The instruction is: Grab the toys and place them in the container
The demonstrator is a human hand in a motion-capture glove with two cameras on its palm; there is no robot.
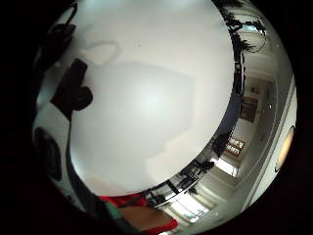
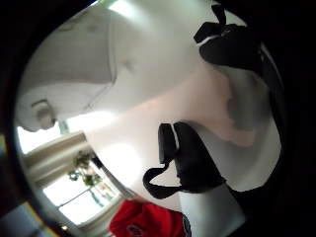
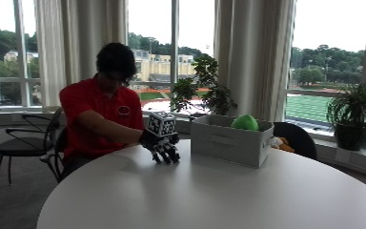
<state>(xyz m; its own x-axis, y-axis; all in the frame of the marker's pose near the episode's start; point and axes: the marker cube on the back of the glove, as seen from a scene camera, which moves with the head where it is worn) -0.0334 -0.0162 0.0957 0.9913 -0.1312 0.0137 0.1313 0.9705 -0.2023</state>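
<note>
Gloved right hand (image 3: 162, 149) hangs fingers-down over the round white table (image 3: 202, 195) near the person's edge, fingers relaxed and spread, grasping nothing; palm views show only bare tabletop under it. Just beside it stands the grey fabric box container (image 3: 230, 140) at the far edge, a green rounded plush toy (image 3: 245, 122) poking out of its top, an orange-brown toy (image 3: 283, 143) partly hidden behind it. Likely nearly done. For the next pick: reach round the container, not over it, and avoid nudging it.

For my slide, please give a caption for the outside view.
Gloved right hand rests fingers-down on the white table beside a grey container.
</note>
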